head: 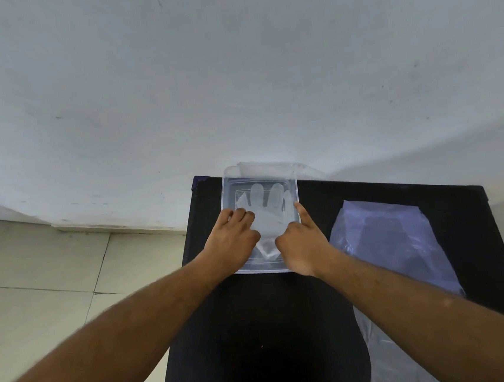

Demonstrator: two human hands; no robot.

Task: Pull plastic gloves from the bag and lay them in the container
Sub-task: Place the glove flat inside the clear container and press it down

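Observation:
A clear plastic container (228, 187) stands at the far left of the black table (258, 329), its lid hinged back against the wall. A see-through plastic glove (265, 203) lies flat inside it, fingers pointing away from me. My left hand (232, 239) rests on the glove's left side with fingers curled down. My right hand (302, 244) presses on the glove's cuff end, index finger stretched along the container's right rim. The clear plastic bag (387, 239) lies flat to the right of the container.
A white wall (233, 69) rises directly behind the table. Tiled floor (53, 287) lies to the left, below the table's left edge. The bag runs down the table's right half toward me.

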